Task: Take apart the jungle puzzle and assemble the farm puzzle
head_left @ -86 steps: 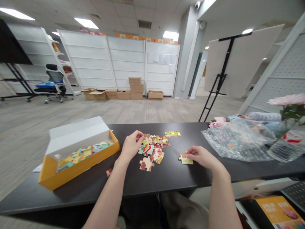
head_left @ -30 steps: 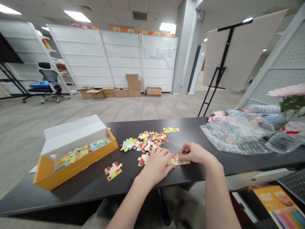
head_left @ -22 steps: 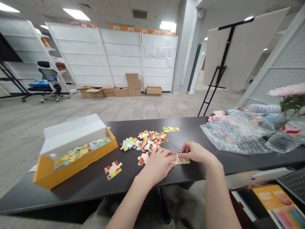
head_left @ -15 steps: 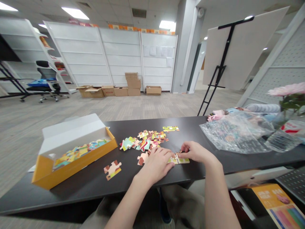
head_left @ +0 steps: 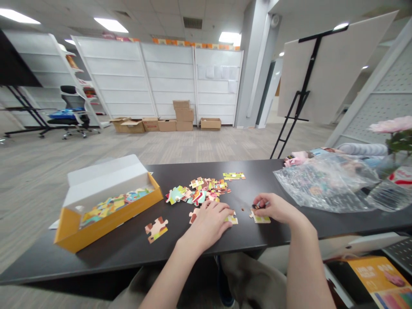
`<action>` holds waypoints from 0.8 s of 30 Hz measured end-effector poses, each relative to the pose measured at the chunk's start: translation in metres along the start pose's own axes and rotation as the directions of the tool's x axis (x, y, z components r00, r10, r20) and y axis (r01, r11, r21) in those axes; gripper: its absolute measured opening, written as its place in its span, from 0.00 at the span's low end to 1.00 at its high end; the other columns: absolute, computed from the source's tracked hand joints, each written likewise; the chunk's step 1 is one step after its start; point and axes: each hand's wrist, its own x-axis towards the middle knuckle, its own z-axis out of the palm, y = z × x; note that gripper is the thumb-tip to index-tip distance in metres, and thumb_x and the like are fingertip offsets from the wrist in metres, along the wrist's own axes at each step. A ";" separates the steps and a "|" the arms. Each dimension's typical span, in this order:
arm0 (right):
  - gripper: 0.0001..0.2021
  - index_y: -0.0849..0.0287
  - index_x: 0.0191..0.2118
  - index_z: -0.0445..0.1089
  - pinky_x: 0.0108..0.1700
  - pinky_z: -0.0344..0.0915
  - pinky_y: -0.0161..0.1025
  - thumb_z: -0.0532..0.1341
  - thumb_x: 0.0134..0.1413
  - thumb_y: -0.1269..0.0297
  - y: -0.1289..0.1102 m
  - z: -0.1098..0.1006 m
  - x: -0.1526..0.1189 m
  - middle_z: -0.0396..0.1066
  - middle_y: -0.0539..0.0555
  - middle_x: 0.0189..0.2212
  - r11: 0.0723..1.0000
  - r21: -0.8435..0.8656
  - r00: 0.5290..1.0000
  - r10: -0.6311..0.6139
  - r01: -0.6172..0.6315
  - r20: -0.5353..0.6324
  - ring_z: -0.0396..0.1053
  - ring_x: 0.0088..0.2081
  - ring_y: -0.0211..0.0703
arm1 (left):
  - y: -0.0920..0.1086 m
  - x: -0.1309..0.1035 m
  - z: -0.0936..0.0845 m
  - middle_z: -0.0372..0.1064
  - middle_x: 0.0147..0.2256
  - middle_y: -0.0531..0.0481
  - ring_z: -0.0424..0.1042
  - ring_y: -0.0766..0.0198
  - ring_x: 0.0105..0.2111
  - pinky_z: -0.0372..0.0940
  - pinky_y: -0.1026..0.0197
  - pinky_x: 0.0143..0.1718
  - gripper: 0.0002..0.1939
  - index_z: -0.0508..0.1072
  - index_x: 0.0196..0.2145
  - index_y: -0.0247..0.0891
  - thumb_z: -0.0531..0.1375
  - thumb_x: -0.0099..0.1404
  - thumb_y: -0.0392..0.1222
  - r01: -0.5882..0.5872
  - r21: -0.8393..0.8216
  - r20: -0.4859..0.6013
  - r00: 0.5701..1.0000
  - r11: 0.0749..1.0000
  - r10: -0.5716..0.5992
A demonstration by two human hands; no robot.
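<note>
Just split, so unjoined! Right hand (head_left: 277, 208) pinches the right piece (head_left: 262, 219); left hand (head_left: 210, 219) covers the left piece (head_left: 234, 219), grip hidden.

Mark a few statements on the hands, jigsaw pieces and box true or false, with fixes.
1. The left hand lies over a jigsaw piece. True.
2. The right hand touches another jigsaw piece. True.
3. Those two pieces are interlocked. False: a strip of black tabletop shows between them.
4. The yellow box, lid open, holds more pieces. True.
5. That box stands to the right of both hands. False: it stands to their left.
</note>
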 end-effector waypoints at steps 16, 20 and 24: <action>0.16 0.63 0.37 0.77 0.33 0.67 0.35 0.68 0.38 0.63 0.005 -0.003 0.002 0.74 0.56 0.35 1.000 0.002 1.000 0.011 -0.011 -0.014 0.70 0.31 0.41 | -0.013 -0.012 -0.011 0.73 0.54 0.48 0.69 0.55 0.55 0.54 0.47 0.60 0.13 0.74 0.53 0.46 0.59 0.72 0.44 0.057 -0.009 -0.005 0.998 0.998 -0.057; 0.15 0.62 0.37 0.76 0.33 0.68 0.35 0.68 0.38 0.63 0.005 -0.004 0.002 0.74 0.55 0.34 1.000 0.017 1.000 0.009 -0.009 -0.028 0.70 0.31 0.41 | -0.017 -0.014 -0.011 0.73 0.54 0.49 0.69 0.55 0.55 0.54 0.47 0.60 0.13 0.74 0.53 0.46 0.59 0.73 0.44 0.058 -0.003 -0.019 0.998 0.998 -0.058; 0.15 0.61 0.37 0.76 0.34 0.68 0.35 0.69 0.39 0.63 0.007 -0.004 0.001 0.73 0.54 0.33 1.000 0.019 0.999 0.002 -0.002 -0.034 0.70 0.31 0.41 | -0.021 -0.018 -0.010 0.73 0.53 0.49 0.69 0.55 0.55 0.54 0.48 0.60 0.13 0.74 0.53 0.46 0.59 0.72 0.45 0.057 0.018 -0.029 0.998 0.998 -0.056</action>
